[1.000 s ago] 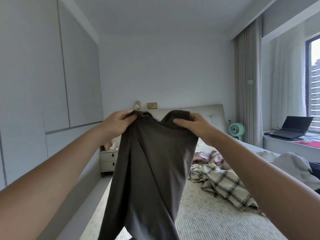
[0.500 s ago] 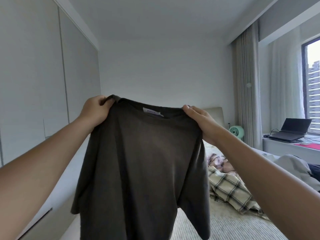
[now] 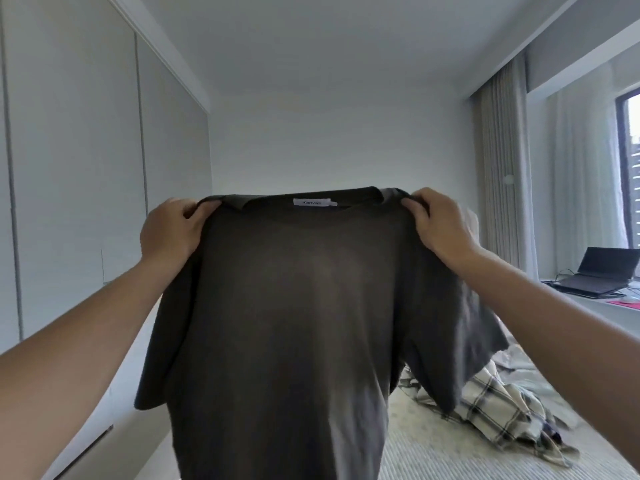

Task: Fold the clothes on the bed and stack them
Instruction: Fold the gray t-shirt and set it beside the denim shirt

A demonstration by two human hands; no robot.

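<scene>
A: Dark grey-brown cotton, one T-shirt (image 3: 287, 323). Entry starts at the hands. Left hand (image 3: 173, 237): fingers curled round the shirt's shoulder seam, cloth pinched under the thumb. Right hand (image 3: 440, 226): same hold on the other shoulder, fingertips hooked over the top edge.

B: Position of the garment?

A: Held up in the air at arm's length, spread flat between the two hands, collar uppermost. White neck label (image 3: 314, 202) faces the camera, print too small to read. Both short sleeves hang free below the hands; the hem runs out of the bottom of the picture.

B: Edges around it?

A: Left edge of the shirt hangs beside the pale wardrobe doors (image 3: 86, 174), apart from them. Right sleeve hangs in front of the bed (image 3: 485, 455), above a crumpled checked garment (image 3: 485, 410) lying on the ribbed cover.

B: Open room?

A: Bare wall and ceiling above the collar. Ribbed cover shows bare in front of the checked garment, lower right. Far right, well apart: curtain (image 3: 502, 161), window, and a laptop (image 3: 595, 275) open on a white ledge. What lies directly behind the shirt is hidden.
</scene>
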